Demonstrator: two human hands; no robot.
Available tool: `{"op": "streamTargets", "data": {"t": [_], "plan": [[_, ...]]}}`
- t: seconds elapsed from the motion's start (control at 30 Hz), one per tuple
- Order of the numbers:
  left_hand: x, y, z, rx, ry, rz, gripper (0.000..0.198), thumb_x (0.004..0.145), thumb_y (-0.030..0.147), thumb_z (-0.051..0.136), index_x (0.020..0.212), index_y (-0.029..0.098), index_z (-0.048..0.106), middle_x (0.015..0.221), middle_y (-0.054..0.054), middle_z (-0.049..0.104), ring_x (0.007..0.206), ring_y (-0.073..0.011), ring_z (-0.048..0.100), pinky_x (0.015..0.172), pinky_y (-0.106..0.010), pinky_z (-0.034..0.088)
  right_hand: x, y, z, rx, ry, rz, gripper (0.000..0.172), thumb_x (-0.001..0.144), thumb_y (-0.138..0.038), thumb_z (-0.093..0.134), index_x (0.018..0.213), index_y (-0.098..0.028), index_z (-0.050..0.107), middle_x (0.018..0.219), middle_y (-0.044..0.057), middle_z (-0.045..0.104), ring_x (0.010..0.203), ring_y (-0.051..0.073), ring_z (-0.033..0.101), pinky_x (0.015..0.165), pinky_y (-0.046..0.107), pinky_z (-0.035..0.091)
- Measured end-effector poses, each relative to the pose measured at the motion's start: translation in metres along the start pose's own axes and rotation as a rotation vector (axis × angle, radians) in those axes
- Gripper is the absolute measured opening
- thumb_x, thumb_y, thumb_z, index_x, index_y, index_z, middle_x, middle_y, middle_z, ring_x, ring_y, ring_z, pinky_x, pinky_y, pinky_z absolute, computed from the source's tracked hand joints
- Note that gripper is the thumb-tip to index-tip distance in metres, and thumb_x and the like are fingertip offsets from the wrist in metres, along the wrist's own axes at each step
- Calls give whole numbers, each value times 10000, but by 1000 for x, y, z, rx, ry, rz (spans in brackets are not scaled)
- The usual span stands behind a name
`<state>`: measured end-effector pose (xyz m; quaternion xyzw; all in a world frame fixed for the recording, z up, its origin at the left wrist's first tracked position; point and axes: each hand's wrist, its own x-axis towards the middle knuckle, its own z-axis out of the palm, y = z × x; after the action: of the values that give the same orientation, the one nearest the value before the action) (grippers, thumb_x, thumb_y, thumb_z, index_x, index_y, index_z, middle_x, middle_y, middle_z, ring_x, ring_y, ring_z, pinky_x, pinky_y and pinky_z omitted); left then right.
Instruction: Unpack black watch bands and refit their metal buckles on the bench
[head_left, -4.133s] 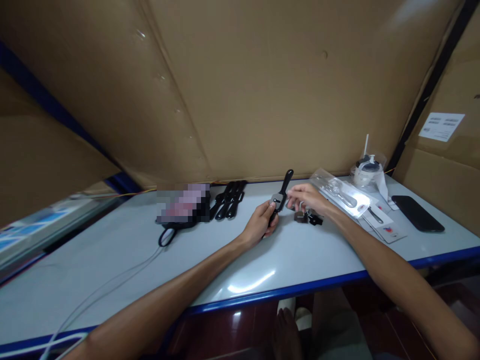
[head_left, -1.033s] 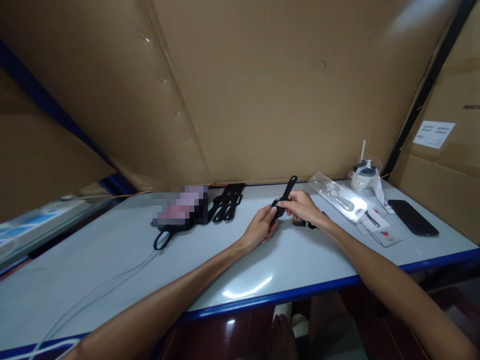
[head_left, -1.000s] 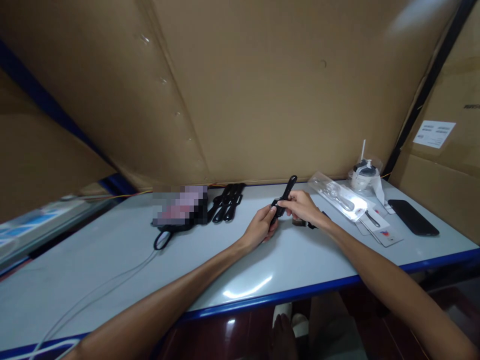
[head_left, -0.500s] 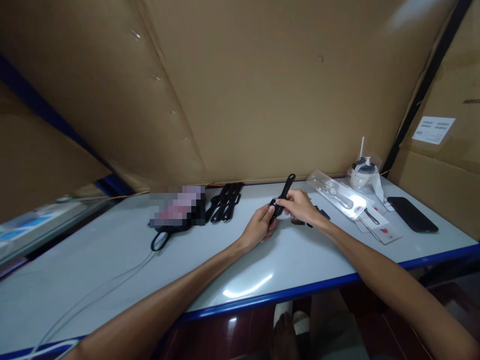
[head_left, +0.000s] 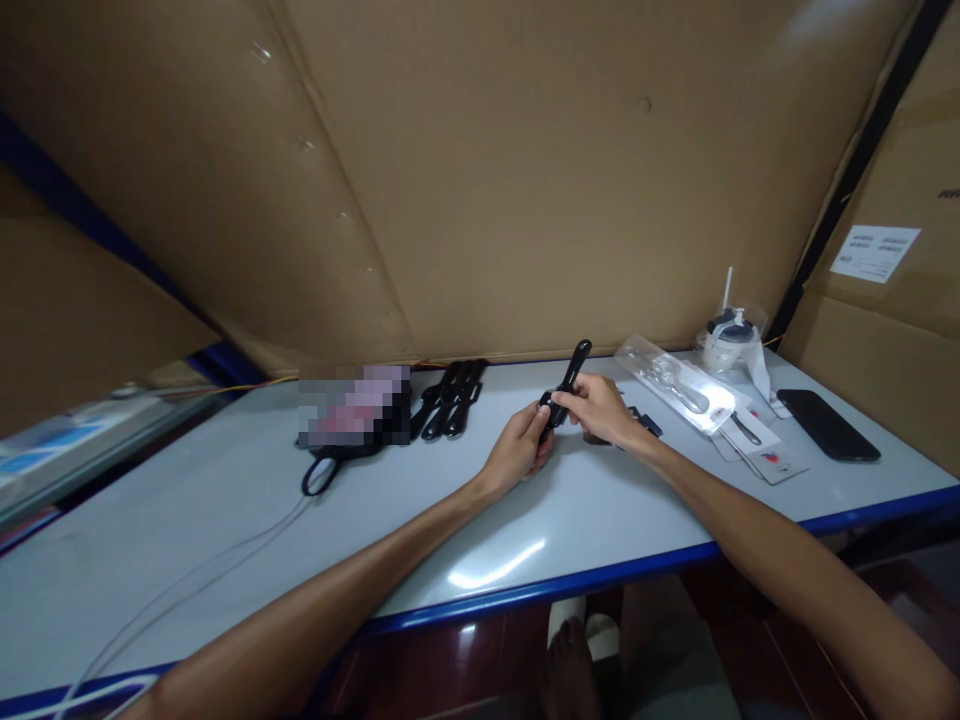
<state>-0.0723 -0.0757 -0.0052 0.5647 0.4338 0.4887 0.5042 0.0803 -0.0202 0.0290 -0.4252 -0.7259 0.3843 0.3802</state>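
Note:
Both hands are closed around a glossy black handle [head_left: 577, 364], its rounded end tilted up and away to the right. My left hand [head_left: 519, 445] grips its lower part, with the thumb on top. Close beside it, my right hand [head_left: 598, 405] pinches the middle from the right side. My fingers cover much of the lower end, so its shape there is unclear. Several similar black handles [head_left: 448, 410] lie side by side to the left of the hands. Partly hidden behind my right wrist are small dark pieces [head_left: 646, 422] on the table.
Right of the hands lie a clear plastic package [head_left: 667, 385], printed cards [head_left: 780, 462] and a black phone [head_left: 829, 425]. A lidded cup with a straw [head_left: 729, 342] stands behind them. On the left sit a black pouch [head_left: 360, 448] and a cable [head_left: 225, 550]. Cardboard [head_left: 510, 180] walls the table's back.
The view has shifted slightly. Both hands keep their hold on the black handle in nearly the same place, and more of the dark pieces shows beside my right wrist.

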Motion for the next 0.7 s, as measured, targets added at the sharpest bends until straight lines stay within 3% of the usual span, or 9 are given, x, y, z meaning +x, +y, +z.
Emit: {"op": "streamTargets", "data": {"t": [0.7], "plan": [[-2, 3, 0, 32, 28, 6, 458, 888, 660, 614, 895, 223, 477, 501, 109, 389, 330, -57, 269, 307, -188, 200, 1, 3, -1, 12, 3, -75, 285, 896, -363, 677, 694, -192, 572, 553, -33, 581, 529, 107, 539, 541, 218, 381]]}}
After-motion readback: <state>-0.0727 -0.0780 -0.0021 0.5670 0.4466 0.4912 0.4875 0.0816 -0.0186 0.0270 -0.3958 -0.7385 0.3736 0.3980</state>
